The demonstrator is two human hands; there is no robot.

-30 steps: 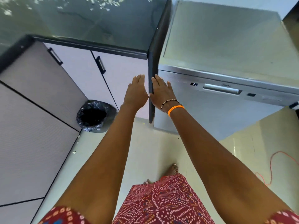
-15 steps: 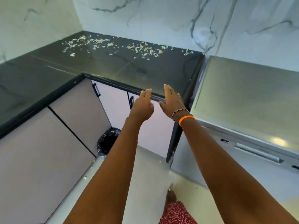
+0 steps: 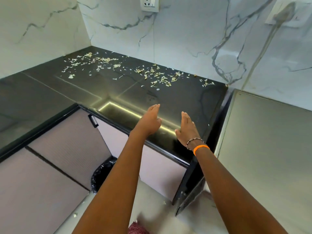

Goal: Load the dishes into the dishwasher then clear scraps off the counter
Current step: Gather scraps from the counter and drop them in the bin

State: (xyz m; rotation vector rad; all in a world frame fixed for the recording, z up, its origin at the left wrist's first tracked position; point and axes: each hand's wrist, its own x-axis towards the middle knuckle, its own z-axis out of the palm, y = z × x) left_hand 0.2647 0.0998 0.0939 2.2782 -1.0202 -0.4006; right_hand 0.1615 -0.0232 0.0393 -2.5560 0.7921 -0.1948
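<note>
Over the counter (image 3: pixel 168 97): left hand (image 3: pixel 150 120) and right hand (image 3: pixel 187 129) apart, fingers straight, holding nothing
Scraps (image 3: pixel 158 76): strewn along the back, well beyond both hands; cup palms, sweep them together toward the front edge

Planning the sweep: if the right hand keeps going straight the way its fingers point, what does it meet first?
Probably bare counter, then the scraps near the wall; the right hand is open. Depth is unclear.
</note>
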